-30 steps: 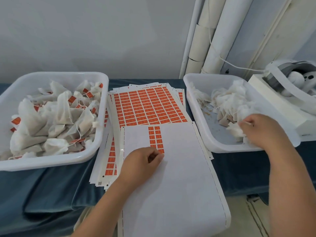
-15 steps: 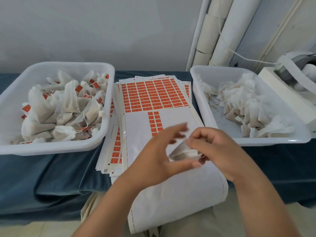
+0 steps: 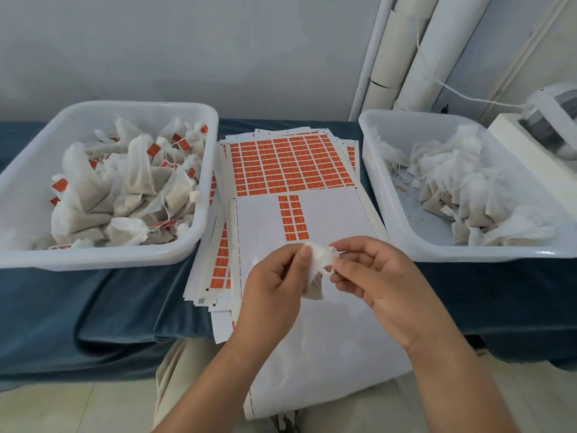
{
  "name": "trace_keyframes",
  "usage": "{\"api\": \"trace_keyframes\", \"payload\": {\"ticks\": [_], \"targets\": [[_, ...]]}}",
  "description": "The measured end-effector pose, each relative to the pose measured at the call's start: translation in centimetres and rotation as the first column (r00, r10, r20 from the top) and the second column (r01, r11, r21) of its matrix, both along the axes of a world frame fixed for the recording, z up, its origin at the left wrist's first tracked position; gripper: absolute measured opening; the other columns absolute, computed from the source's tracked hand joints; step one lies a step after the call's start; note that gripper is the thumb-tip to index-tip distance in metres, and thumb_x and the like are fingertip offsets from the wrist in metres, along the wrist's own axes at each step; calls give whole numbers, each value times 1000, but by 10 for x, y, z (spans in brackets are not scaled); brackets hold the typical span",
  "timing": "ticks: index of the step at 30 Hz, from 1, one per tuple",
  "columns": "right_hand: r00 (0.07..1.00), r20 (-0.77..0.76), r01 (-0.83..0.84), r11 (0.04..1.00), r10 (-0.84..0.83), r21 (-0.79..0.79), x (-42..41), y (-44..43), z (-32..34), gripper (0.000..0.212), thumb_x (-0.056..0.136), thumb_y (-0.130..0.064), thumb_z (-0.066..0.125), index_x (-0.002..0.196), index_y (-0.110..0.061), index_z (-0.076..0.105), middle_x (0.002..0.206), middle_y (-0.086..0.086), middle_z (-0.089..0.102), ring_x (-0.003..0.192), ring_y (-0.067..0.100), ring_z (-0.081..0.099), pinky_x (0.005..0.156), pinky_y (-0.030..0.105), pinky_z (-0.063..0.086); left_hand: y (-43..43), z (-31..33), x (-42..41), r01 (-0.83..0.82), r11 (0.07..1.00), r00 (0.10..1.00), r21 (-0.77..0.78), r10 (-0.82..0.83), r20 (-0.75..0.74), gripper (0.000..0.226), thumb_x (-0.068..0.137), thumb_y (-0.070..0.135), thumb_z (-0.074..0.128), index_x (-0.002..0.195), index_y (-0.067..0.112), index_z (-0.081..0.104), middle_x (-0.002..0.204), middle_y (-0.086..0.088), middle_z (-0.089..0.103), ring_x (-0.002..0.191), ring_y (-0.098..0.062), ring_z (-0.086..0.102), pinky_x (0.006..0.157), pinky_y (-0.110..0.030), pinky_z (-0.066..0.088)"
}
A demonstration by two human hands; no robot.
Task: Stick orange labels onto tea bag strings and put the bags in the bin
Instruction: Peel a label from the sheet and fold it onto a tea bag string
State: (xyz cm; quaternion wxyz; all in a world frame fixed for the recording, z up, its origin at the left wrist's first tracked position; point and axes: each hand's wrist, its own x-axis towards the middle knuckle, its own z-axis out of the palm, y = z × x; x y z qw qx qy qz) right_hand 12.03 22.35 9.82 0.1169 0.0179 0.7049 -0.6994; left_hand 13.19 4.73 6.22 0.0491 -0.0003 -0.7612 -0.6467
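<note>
Spread earlier, the left hand has been closed onto the tea bag, now pinched between its thumb and fingers. The bag's other side is pinched by the right hand. It is held over the label sheet, near the front edge of the bench.

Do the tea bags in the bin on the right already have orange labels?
No, the tea bags in the right bin are plain white; orange labels show only in the left bin.
</note>
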Motion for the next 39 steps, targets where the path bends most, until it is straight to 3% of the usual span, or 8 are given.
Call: {"api": "trace_keyframes", "payload": {"ticks": [7,12,18,21,24,32,36,39], "targets": [[981,7,-177,869,196,463,5,6,5,20,100,-23,67,106,-41,73,95,-18,76,87,3,73,75,18,56,3,-6,0,-54,998,997,35,53,49,32,109,42,47,87,34,68,81,5,70,76,-14,66,66,-24,55],[961,79,-269,831,265,486,4,11,5,26,106,-32,54,91,-39,73,82,-22,70,77,-3,66,69,11,51,2,-8,-1,-32,998,986,55,22,165,39,111,45,40,87,27,64,81,1,70,81,-15,70,70,-19,55],[973,120,-215,966,199,143,-1,8,-9,25,89,-30,46,67,-22,57,74,2,57,72,20,55,73,32,50,-8,-4,-2,270,962,925,50,-273,263,57,82,82,62,107,31,63,94,11,79,89,-9,74,78,-29,58],[970,130,-201,979,203,-32,-2,7,-13,23,84,-33,51,66,-19,51,66,3,42,60,20,40,59,27,43,-10,-2,-2,318,945,928,79,-328,179,35,83,69,69,109,45,70,94,5,78,86,-16,75,81,-34,63],[963,135,-217,967,235,-136,-1,10,-16,30,86,-32,57,65,-15,45,59,0,28,50,17,25,49,24,31,-12,3,-2,371,926,925,67,-375,67,23,91,60,66,99,41,77,87,9,74,76,-11,67,72,-19,55],[981,117,-63,820,156,-569,7,8,-18,35,83,-20,69,59,-17,44,49,-7,31,41,6,28,41,20,35,-16,8,-2,483,876,870,-1,-479,114,26,105,48,49,91,35,67,93,9,69,91,-10,66,85,-23,53],[993,23,-76,767,118,-637,13,-3,-26,37,90,-35,76,64,-20,54,63,-3,46,57,11,46,59,24,48,-10,6,-2,471,882,872,21,-469,138,28,109,40,49,94,28,70,95,3,72,96,-28,69,95,-46,56],[995,-23,-92,777,100,-622,13,-8,-24,25,90,-43,76,73,-25,69,95,0,67,92,15,63,86,30,53,-8,5,-2,434,901,896,16,-434,93,28,107,48,50,93,35,71,95,6,71,97,-27,65,91,-39,53]]}}
